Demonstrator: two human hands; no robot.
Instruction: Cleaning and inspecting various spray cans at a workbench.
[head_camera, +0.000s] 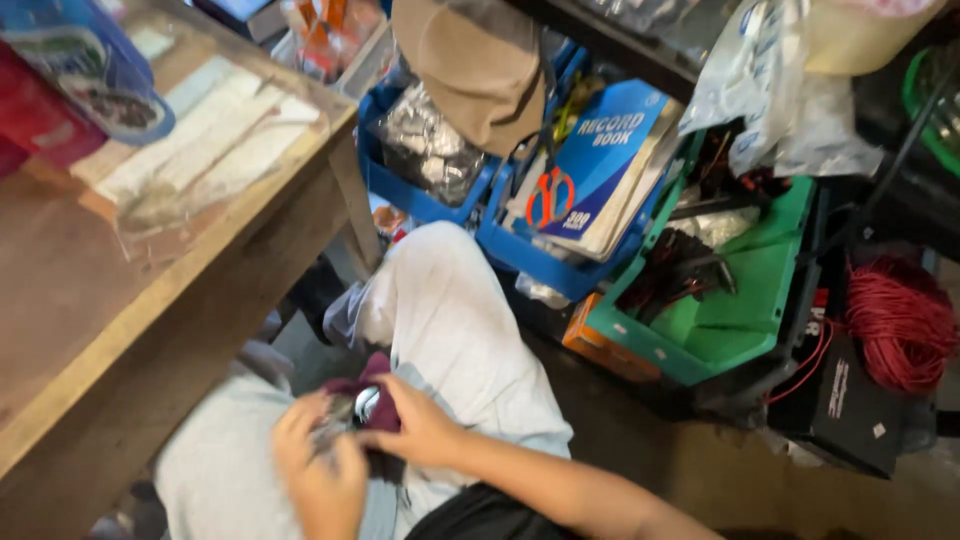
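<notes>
Both hands meet over the lap, near the bench. Left hand curls closed on a small shiny object; right hand closes on the maroon cloth wrapped around it.

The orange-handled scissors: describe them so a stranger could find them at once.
Start at the blue bin right of the wooden table. A blue book leans in it, and the scissors lie against the book's lower left corner, the only thing there with orange loop handles.

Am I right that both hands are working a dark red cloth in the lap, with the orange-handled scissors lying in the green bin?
Not quite. The head view shows both hands, left hand and right hand, on the dark red cloth in the lap, but the orange-handled scissors lie in the blue bin, not the green bin.
</notes>
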